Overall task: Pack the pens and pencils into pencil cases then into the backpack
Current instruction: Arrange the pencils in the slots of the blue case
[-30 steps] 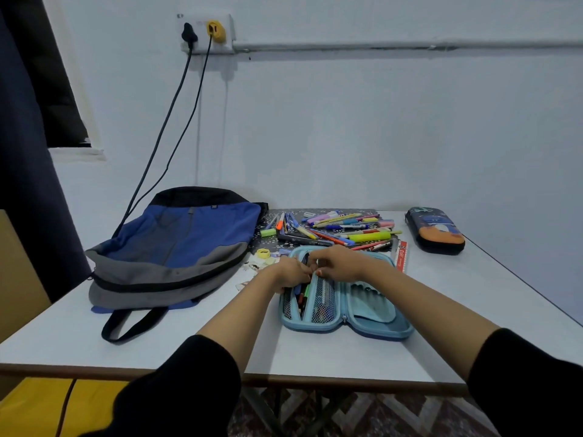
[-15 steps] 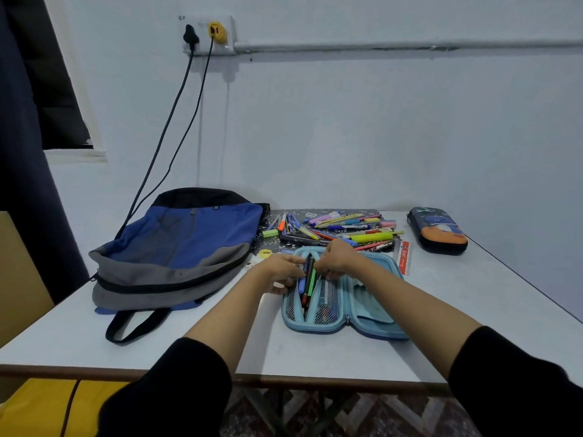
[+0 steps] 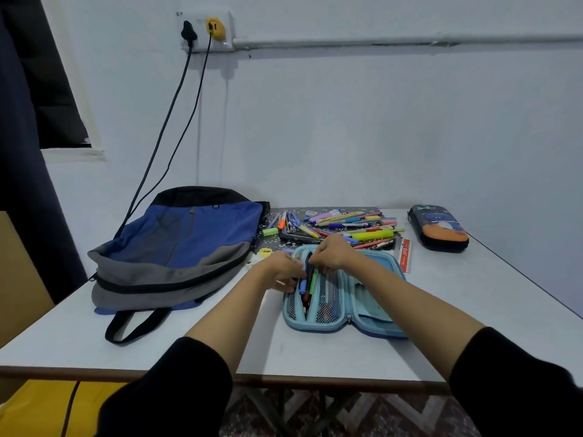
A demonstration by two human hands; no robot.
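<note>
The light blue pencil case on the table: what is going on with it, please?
A person is filling the open light blue pencil case. The right hand pinches the tops of a few pens tucked in its left mesh pocket, and the left hand grips the case beside that pocket. Many loose pens and pencils lie in a pile behind it. A dark pencil case lies closed on the right, and the blue backpack lies on the left.
</note>
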